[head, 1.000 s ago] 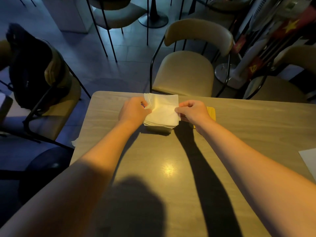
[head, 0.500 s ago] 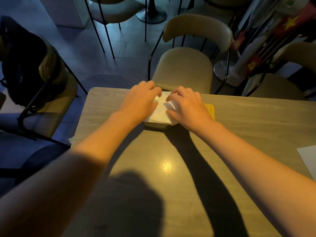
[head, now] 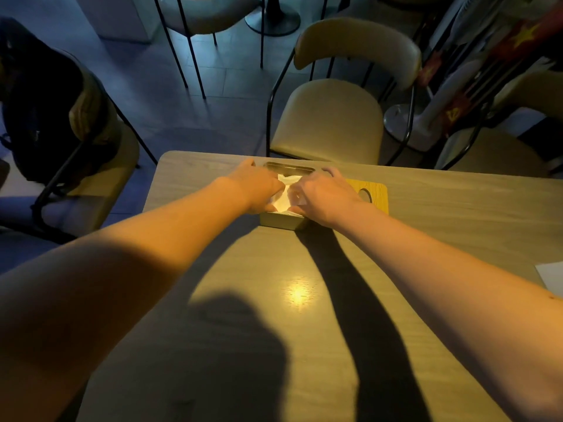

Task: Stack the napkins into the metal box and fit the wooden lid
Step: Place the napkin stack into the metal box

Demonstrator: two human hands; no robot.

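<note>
A metal box (head: 281, 221) stands near the far edge of the wooden table (head: 304, 300). A stack of white napkins (head: 288, 190) lies inside it, showing only between my hands. My left hand (head: 259, 188) presses on the left part of the stack, fingers bent down into the box. My right hand (head: 323, 196) presses on the right part in the same way. The yellow wooden lid (head: 376, 194), with a dark slot in it, lies flat on the table just right of the box, partly under my right hand.
A padded chair (head: 329, 123) stands just beyond the table's far edge. Another chair (head: 91, 123) with a dark bag on it is at the left. A white sheet (head: 553, 275) lies at the table's right edge. Flags and a fan stand at the back right.
The napkin stack, held by its sides above the box a second ago, has gone down into the box. Both hands moved on top and now press it in.
</note>
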